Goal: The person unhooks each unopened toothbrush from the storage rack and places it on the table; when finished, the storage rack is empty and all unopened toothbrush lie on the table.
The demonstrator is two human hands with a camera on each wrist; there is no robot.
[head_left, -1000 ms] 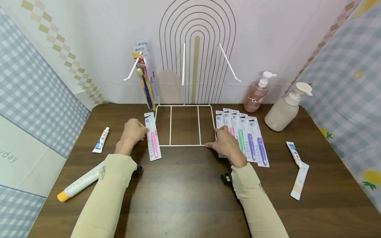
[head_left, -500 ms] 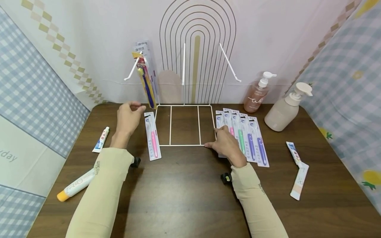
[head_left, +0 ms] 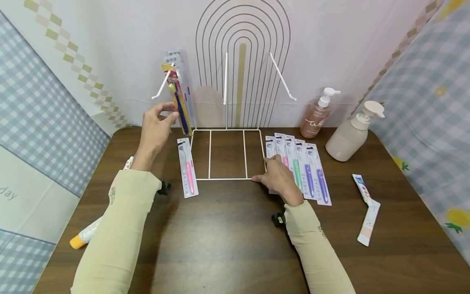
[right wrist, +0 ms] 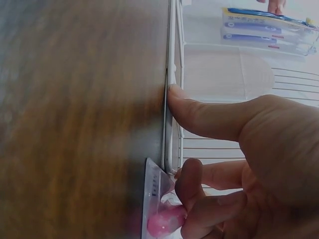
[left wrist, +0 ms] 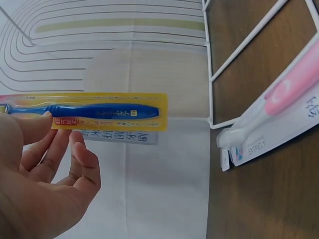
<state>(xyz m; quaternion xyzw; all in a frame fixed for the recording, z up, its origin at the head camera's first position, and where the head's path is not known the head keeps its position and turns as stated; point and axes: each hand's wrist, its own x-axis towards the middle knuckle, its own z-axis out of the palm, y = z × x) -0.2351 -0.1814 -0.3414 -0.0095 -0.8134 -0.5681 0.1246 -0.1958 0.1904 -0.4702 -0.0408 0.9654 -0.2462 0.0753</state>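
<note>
A white wire rack (head_left: 227,179) stands at the back of the brown table, with three hooks up high. On its left hook hangs a yellow pack with a blue toothbrush (head_left: 180,102), and more packs hang behind it. My left hand (head_left: 167,113) is raised to this pack. In the left wrist view the thumb (left wrist: 32,127) touches the edge of the yellow pack (left wrist: 109,112) while the fingers stay loosely curved below it. My right hand (head_left: 269,171) rests at the rack's front right corner. Its thumb (right wrist: 209,117) presses the base wire (right wrist: 169,74), and its fingers lie on a pink toothbrush pack (right wrist: 159,219).
A pink toothbrush pack (head_left: 187,167) lies left of the rack base. Several toothbrush packs (head_left: 310,171) lie in a row to the right. Two pump bottles (head_left: 317,114) (head_left: 350,134) stand at the back right. Toothpaste tubes lie at the right (head_left: 367,212) and left (head_left: 86,234).
My left hand has risen from the table beside the pink pack up to the hanging yellow pack. The right hand has stayed at the rack's corner.
</note>
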